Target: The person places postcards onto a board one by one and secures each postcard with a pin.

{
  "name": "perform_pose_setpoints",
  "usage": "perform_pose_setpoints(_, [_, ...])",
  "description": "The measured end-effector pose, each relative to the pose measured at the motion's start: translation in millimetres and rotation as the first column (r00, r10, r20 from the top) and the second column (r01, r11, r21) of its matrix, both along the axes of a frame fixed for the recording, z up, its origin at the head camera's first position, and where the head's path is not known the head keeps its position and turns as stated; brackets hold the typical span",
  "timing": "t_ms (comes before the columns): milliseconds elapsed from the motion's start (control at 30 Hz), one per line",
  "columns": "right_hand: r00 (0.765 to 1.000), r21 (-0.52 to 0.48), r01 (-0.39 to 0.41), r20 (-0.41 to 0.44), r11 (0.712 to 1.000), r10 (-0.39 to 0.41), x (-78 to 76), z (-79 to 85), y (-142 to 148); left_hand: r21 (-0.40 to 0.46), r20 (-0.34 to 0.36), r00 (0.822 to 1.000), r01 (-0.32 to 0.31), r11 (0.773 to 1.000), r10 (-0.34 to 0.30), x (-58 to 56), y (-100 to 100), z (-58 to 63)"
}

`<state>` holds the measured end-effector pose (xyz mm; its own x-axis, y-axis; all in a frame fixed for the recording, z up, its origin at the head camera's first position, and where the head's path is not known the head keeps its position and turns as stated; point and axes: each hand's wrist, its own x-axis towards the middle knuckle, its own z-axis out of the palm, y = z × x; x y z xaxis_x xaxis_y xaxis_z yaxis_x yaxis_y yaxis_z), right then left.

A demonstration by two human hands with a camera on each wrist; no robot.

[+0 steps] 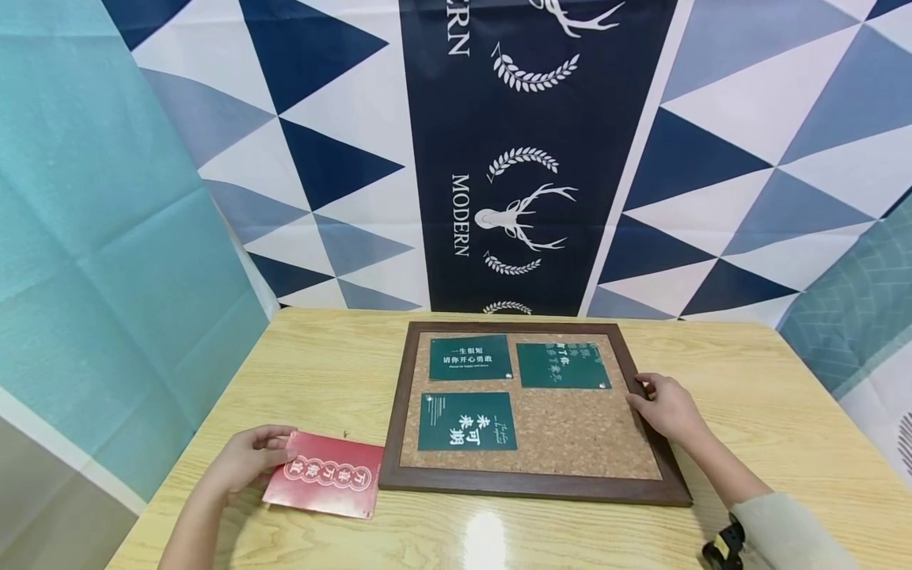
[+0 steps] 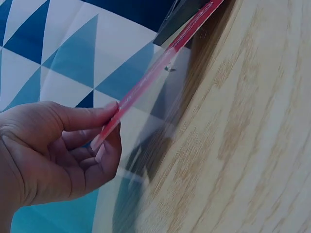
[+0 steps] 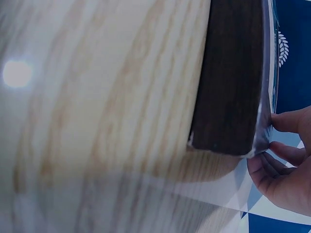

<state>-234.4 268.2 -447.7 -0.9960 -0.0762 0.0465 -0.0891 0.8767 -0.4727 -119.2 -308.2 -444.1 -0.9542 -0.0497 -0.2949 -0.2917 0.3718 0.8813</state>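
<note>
A red card or envelope [image 1: 324,475] with white characters lies tilted just left of the cork board [image 1: 584,431]. My left hand [image 1: 249,459] pinches its left end, thumb on one face and fingers behind; the left wrist view shows the red card [image 2: 146,82] edge-on and raised off the table. My right hand [image 1: 666,408] grips the dark wooden frame [image 1: 651,443] of the board at its right side. Three green cards with white writing are on the cork: upper left [image 1: 470,358], upper right [image 1: 563,366] and lower left [image 1: 466,421].
The board lies flat on a wooden table [image 1: 313,356]. A small pin-like thing [image 1: 345,434] sits on the table behind the red card. A patterned cloth [image 1: 342,158] hangs behind the table. A black and yellow device [image 1: 725,546] is by the right sleeve [image 1: 787,526].
</note>
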Motion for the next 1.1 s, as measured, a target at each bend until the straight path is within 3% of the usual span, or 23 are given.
perform_pose_setpoints(233, [1.0,0.0,0.01,0.003,1.0,-0.01,0.5,0.2,-1,0.109,0.011,0.998,0.057,0.992,-0.058,0.0,-8,0.4])
perform_pose_setpoints(500, [1.0,-0.004,0.006,0.008,1.0,-0.006,2.2,1.1,-1,0.24,0.002,0.994,0.106,0.965,-0.109,2.5,-15,3.3])
perform_pose_setpoints(800, [1.0,-0.007,0.005,0.014,1.0,-0.005,2.2,2.0,-1,0.309,-0.025,0.991,0.134,0.942,-0.133,2.0,-19,5.7])
perform_pose_setpoints(1100, [0.999,-0.02,0.001,0.036,1.0,-0.001,1.3,2.7,0,0.314,-0.027,0.995,0.105,0.944,-0.101,-0.6,-18,7.7])
